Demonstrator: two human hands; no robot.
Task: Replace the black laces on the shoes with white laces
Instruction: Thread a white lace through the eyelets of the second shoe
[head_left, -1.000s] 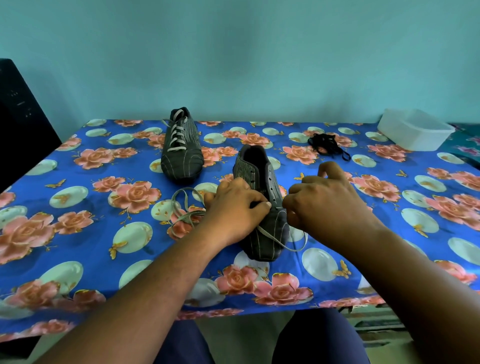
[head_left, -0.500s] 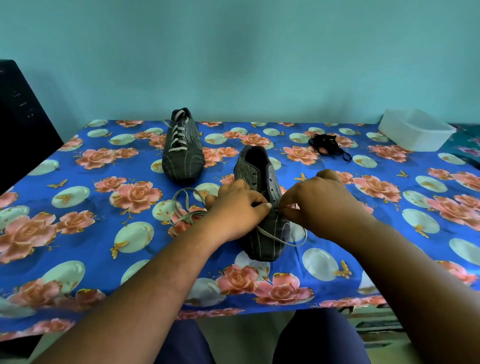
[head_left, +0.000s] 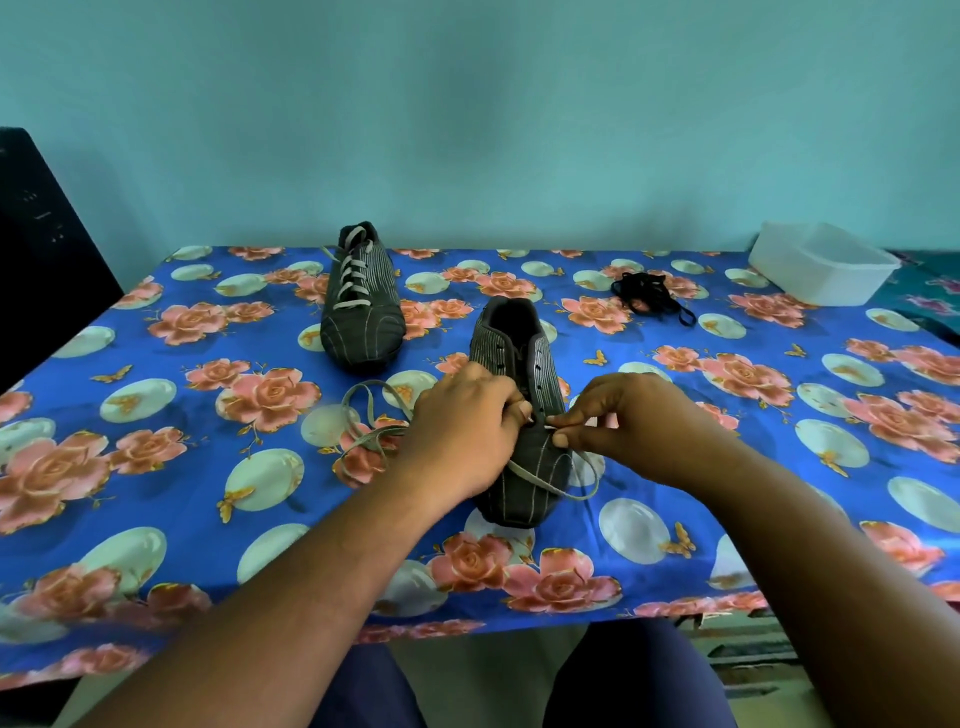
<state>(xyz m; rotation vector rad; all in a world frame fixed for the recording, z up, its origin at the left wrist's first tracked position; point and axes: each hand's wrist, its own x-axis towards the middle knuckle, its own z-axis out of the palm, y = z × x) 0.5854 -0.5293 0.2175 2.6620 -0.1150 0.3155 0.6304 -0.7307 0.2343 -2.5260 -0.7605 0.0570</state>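
**Around the Edges of the Table**

A blue cloth (head_left: 156, 467) printed with pink roses and pale ovals covers the table. At its far right corner sits a white plastic tub (head_left: 823, 265). A dark object (head_left: 36, 249) stands at the far left against the teal wall (head_left: 467, 114).

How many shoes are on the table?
2. One shoe with white laces sits farther back on the left. The other shoe is nearer, in the middle, where the left hand and right hand are threading a white lace into it.
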